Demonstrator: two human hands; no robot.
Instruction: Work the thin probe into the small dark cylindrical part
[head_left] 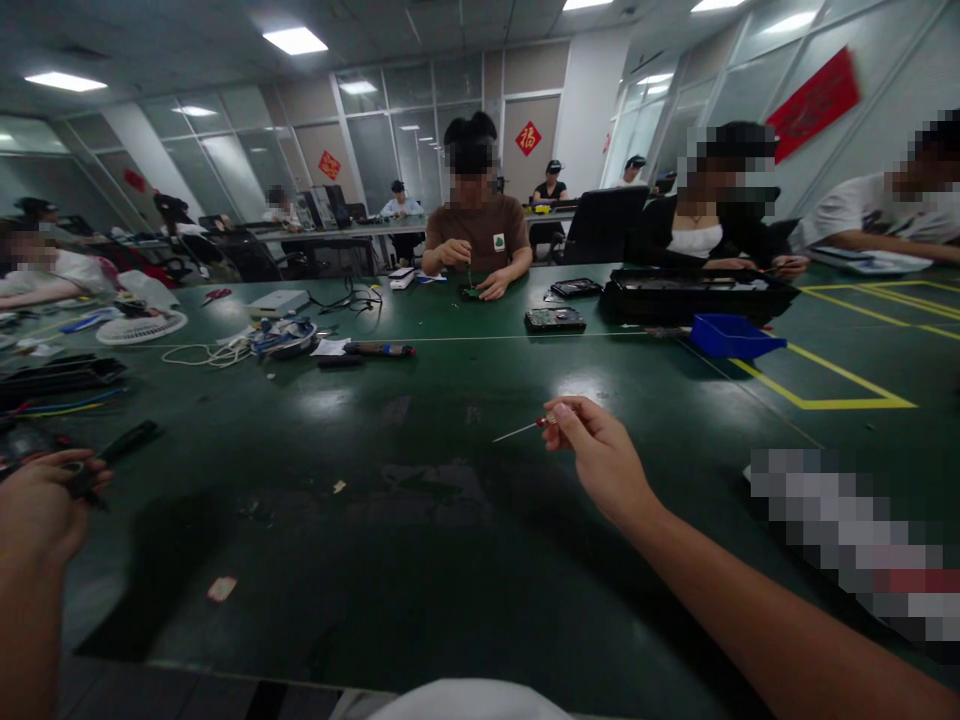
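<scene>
My right hand [600,450] is above the middle of the green table [420,600], fingers closed on a small screwdriver [519,431]. Its thin metal shaft points left and slightly down, and most of the handle is hidden by the fingers. At the left edge, my left hand [41,505] is curled around a dark object [81,482] whose kind I cannot make out. Just beyond that hand shows a black tool handle [131,440]; whether the hand touches it is unclear.
Paper scraps [222,588] lie on the near table. Further off are a white fan part [141,327], a tangle of cable [217,352], a pen-like tool [379,349], a hard drive [555,320] and a blue bin [735,336]. A person [476,235] across handles a small green board.
</scene>
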